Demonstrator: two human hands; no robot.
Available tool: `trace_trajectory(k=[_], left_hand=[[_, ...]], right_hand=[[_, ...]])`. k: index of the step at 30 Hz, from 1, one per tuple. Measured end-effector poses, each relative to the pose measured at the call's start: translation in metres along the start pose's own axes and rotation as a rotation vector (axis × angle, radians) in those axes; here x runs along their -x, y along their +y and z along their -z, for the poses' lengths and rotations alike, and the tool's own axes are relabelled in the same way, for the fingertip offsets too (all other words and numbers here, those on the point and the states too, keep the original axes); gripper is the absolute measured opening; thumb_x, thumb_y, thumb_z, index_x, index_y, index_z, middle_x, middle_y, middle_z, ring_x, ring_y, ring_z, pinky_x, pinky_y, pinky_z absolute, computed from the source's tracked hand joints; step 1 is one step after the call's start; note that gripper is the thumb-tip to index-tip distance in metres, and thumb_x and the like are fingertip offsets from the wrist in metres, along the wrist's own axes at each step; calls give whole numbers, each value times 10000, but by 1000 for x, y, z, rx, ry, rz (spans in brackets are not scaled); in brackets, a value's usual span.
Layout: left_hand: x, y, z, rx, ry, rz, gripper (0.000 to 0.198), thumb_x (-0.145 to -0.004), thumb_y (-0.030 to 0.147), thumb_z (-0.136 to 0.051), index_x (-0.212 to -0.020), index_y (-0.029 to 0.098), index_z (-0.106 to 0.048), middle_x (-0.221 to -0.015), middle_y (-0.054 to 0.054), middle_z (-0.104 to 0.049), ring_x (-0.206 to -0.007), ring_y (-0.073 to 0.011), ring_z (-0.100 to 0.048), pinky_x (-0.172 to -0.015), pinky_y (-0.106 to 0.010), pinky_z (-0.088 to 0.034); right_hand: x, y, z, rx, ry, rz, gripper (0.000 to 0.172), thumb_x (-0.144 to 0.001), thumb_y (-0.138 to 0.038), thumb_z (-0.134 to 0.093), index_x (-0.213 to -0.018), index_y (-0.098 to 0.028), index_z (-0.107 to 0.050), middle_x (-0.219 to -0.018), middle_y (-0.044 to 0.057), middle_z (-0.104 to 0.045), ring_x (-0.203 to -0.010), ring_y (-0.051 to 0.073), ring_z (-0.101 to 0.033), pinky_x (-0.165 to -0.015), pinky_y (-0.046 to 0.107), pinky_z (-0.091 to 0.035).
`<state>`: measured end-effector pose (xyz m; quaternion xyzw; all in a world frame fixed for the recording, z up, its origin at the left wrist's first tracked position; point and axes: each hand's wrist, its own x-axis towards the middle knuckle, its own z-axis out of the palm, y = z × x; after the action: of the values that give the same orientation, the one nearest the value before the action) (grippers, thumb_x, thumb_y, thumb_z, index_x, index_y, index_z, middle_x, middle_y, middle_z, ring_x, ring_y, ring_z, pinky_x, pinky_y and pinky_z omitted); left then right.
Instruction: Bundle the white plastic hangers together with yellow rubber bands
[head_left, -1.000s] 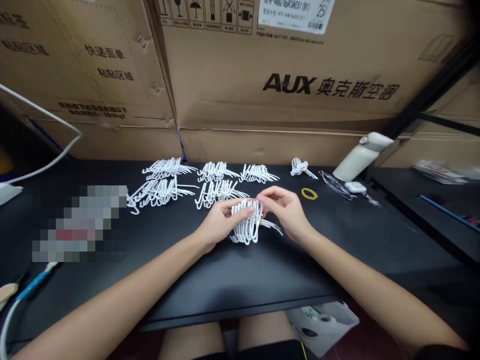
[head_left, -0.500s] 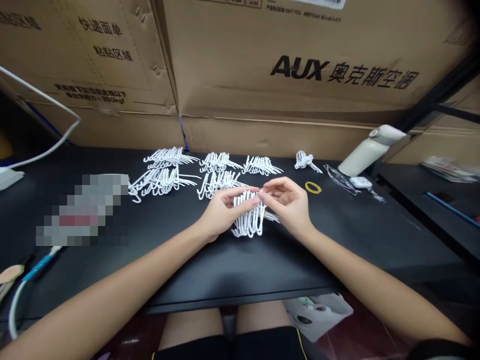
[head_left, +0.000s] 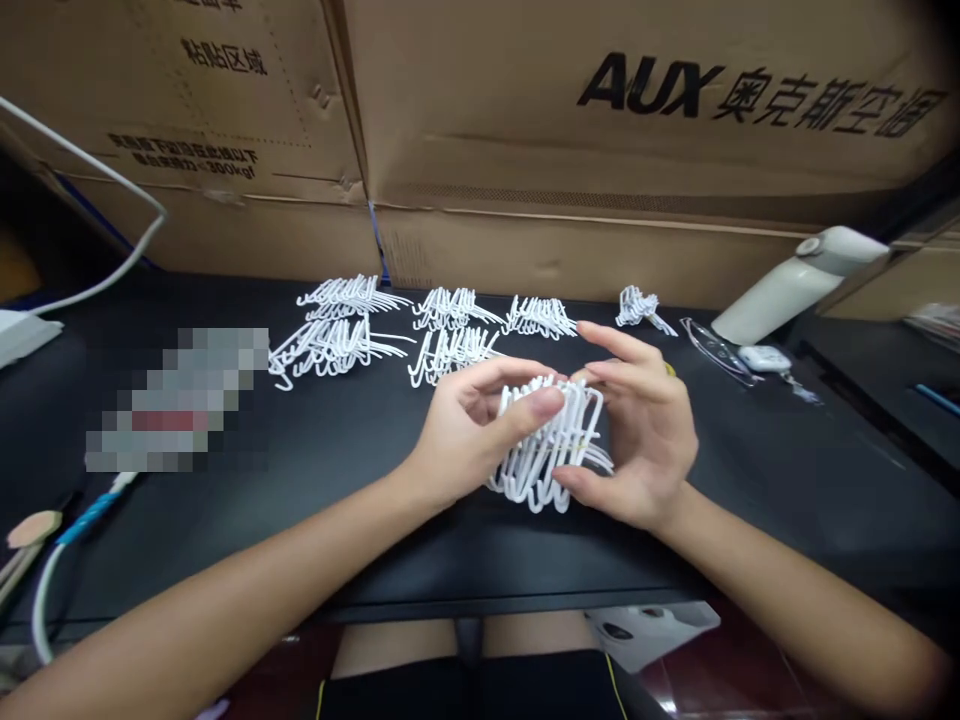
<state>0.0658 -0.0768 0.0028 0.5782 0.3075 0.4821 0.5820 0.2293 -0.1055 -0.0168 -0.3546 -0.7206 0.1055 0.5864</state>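
Observation:
My left hand (head_left: pixel 465 425) is closed round a bundle of white bent wire hooks (head_left: pixel 536 450), its thumb lying across the front near the top. The hooks stand side by side above the desk's front part, and some straight ends stick out to the right. My right hand (head_left: pixel 645 430) is at the bundle's right side with its fingers spread. Its thumb tip touches or nearly touches the lower hooks, while the index finger is raised off them. Behind my hands, several similar bundles of white hooks (head_left: pixel 341 345) lie in two rows on the black desk (head_left: pixel 360 440).
A small white hook cluster (head_left: pixel 641 308), eyeglasses (head_left: pixel 716 350), a white earphone case (head_left: pixel 765 360) and a leaning white bottle (head_left: pixel 787 290) are at the right. A blurred-out object (head_left: pixel 180 400) with a cable lies left. Large cardboard boxes (head_left: pixel 525 130) stand behind the desk.
My right hand's fingers have spread from a pinch at the bundle's top, and its thumb has dropped to the lower hooks. The bundle has turned somewhat. The camera view has shifted.

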Motion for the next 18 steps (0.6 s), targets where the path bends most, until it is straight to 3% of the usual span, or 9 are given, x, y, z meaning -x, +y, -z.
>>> trace_trajectory(k=[2, 6, 12, 18], left_hand=[[2, -1, -1, 65, -49, 45, 537, -678, 640, -659, -927, 165, -693, -953, -61, -700, -934, -244, -643, -780, -319, -513], [5, -2, -3, 172, -141, 196, 639, -771, 707, -494, -1089, 177, -659, -1022, -76, -693, -1034, -277, -617, -827, -348, -505], [9, 5, -6, 220, -206, 297, 619, -811, 700, -434, -1112, 208, -659, -1045, -69, -696, -1052, -280, -616, -832, -357, -501], [10, 2, -6, 264, -270, 332, 584, -827, 664, -450, -1165, 220, -622, -1066, -60, -683, -1042, -267, -612, -836, -346, -495]], right_hand=[[0, -3, -1, 27, -15, 7, 523, -670, -411, -772, -1128, -264, -568, -1308, 128, -514, -1122, 302, -555, -783, 430, -541], [1, -6, -4, 13, -15, 18, 298, -773, -308, -691, -1056, -251, -617, -1251, 111, -562, -1020, 259, -606, -873, 466, -509], [4, -5, 0, 112, 51, 86, 155, -844, -290, -607, -986, -262, -661, -1170, 83, -620, -1034, 268, -600, -856, 473, -516], [0, -6, 13, 134, -108, 290, 327, -862, -516, -532, -998, -265, -692, -1240, 87, -600, -1063, 297, -591, -882, 487, -507]])
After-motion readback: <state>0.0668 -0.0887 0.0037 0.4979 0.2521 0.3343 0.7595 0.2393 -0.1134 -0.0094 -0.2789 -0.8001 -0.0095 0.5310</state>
